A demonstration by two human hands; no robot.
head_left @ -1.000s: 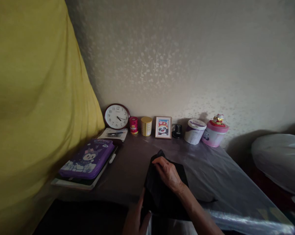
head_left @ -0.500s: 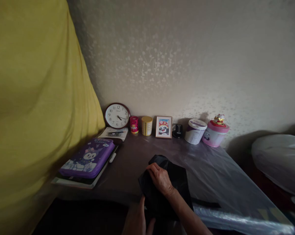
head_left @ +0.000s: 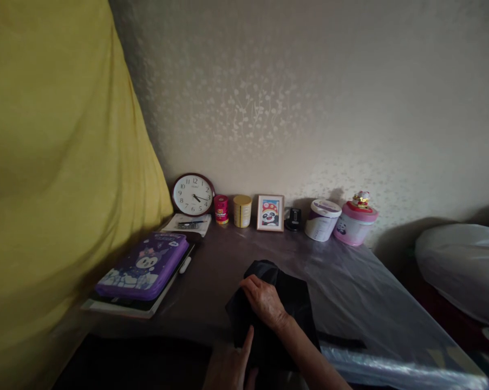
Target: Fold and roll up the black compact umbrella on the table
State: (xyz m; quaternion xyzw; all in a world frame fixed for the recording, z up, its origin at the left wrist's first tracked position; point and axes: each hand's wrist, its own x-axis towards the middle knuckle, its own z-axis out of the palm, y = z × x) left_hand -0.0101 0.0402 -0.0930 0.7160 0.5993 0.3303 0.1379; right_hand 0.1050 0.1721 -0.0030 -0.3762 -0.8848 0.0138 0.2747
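A piece of black fabric (head_left: 295, 303) lies bunched at the table's front edge; whether it is a bag or a garment I cannot tell. My right hand (head_left: 264, 303) reaches across it from the lower right, its fingers curled closed on the upper left part of the fabric. Low in the view, my left hand (head_left: 230, 364) is at the fabric's lower left side. One of its fingers is stretched upward against the fabric, while the rest of that hand is dark and partly out of view.
A purple pencil case (head_left: 144, 265) rests on books at the left, beside a yellow curtain (head_left: 73, 162). Along the wall stand a clock (head_left: 193, 195), a pink can (head_left: 221, 209), a yellow-lidded can (head_left: 242, 211), a framed panda picture (head_left: 271, 213) and two tubs (head_left: 323, 220).
My left hand's stretched finger has moved right, from beside the fabric's edge onto the fabric. My right hand keeps its hold. The view has tilted slightly.
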